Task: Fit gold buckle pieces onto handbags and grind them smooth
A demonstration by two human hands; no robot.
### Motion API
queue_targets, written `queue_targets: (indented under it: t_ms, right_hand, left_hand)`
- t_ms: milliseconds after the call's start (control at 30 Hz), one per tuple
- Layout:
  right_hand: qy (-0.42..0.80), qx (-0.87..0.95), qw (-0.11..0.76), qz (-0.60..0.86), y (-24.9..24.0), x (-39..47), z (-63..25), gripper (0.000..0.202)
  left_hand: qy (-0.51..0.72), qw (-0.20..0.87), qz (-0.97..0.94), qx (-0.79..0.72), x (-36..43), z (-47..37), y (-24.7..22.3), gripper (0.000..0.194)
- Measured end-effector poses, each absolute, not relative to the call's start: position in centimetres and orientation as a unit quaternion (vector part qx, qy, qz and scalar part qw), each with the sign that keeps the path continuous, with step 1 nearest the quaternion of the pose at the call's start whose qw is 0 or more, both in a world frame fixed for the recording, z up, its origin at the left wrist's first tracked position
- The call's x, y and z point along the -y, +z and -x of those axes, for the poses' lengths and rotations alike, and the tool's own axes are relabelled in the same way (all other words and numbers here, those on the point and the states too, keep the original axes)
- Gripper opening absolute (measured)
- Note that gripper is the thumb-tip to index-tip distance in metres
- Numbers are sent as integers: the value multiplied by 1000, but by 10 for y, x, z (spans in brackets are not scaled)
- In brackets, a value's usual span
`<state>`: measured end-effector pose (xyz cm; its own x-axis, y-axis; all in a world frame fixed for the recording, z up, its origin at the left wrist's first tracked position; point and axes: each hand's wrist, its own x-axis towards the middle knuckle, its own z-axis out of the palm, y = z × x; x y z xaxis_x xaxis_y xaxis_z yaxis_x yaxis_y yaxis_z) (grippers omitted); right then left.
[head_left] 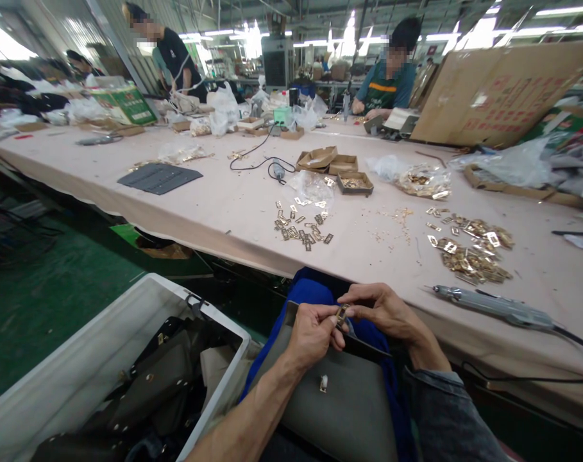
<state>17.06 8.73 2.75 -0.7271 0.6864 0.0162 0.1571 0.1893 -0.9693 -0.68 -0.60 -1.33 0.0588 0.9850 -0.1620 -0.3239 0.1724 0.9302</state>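
Over my lap, my left hand [315, 330] and my right hand [375, 311] meet with their fingertips on a small gold rectangular metal plate [342, 314]. Both hands are closed in a pinch around it, at the edge of a dark strip of material [368, 348]. Under them, a grey-olive leather-like panel [339, 410] lies across my lap on blue cloth [315, 289]. A small metal fitting with a white bit [323, 384] sits on the panel. The fingers hide part of the plate.
Loose gold plates [303, 228] lie on the table [243, 212], with a larger pile [478, 250] at right. An electric screwdriver [498, 308] rests near the front edge, its cord trailing right. A white bin [142, 308] with dark leather-like pieces stands at left. Co-workers [390, 83] stand across the table.
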Motion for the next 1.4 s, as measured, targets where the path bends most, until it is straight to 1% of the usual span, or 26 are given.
queue_targets:
  t_ms: [267,400,567,633,700,767,833,867,900,967,1033,1100,1200,1333,1400]
  right_hand:
    - [435,784,309,319,6,-70,-171,28]
    - [424,782,324,323,3,-65,-170,29]
    - [427,773,334,328,13,-57,-165,26]
    - [407,760,347,370,17,-58,-170,28]
    - [317,716,393,482,22,-65,-186,36]
    - [157,627,421,637,28,-76,-214,48]
    - [14,509,388,768,34,-88,-249,62]
    - [-22,454,352,818,37,-94,-266,70]
    - [-36,405,320,856,39,-99,-282,78]
    - [-24,340,273,899,42,-108,-306,91]
    - [-1,320,254,913,43,-115,-320,99]
    - [12,318,252,914,42,-119,-324,105]
    - [6,284,295,912,37,-121,-316,108]
    - [-29,216,412,885,28,-123,-296,100]
    - [-38,190,457,868,26,-126,-290,100]
  left_hand:
    - [540,604,-354,-467,4,-1,-8,27]
    - [545,596,-345,-479,5,-4,-4,29]
    - [542,581,-343,-500,5,-6,-5,30]
    - [548,572,-343,-504,5,-6,-7,32]
    - [556,570,-338,-501,5,-6,-12,36]
    - [561,572,-335,-496,4,-5,-18,41]
    - [562,575,-336,-491,3,-4,-23,44]
    - [563,576,-335,-489,3,-4,-25,46]
    - [564,577,-334,-488,3,-4,-26,47]
    - [561,579,-335,-487,3,-4,-25,47]
    - [562,578,-334,-488,4,-5,-24,46]
    - [562,576,-334,-490,4,-5,-23,46]
    - [558,576,-340,-491,5,-4,-25,48]
    - [558,582,-343,-482,5,-1,-29,48]
    - [560,583,-341,-480,6,-1,-30,48]
